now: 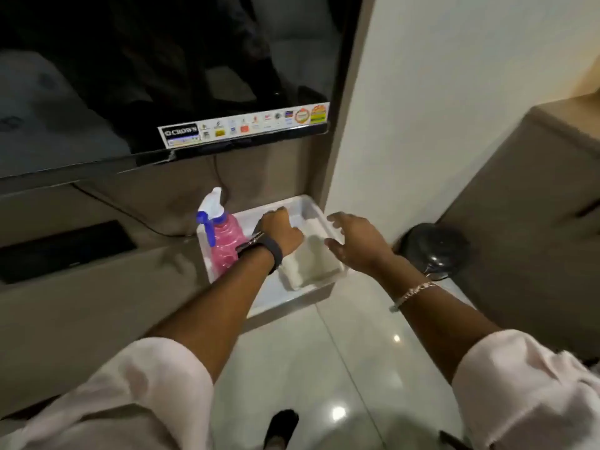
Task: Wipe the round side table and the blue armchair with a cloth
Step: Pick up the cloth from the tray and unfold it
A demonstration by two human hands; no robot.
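A folded white cloth [311, 259] lies in a white plastic tray [276, 298] on the low ledge under the television. A pink spray bottle [224, 241] with a blue trigger stands at the tray's left side. My left hand [281, 228] reaches into the tray, fingers curled down at the cloth's far end; its grip is hidden. My right hand [352, 240] hovers just over the tray's right rim, fingers spread, holding nothing. Neither the round side table nor the blue armchair is in view.
A large black television [146, 76] hangs right above the tray. A white wall pillar [406, 125] stands to the right. A round black object [435, 248] sits on the floor beside a grey cabinet [535, 222]. Glossy floor tiles [324, 368] lie below me.
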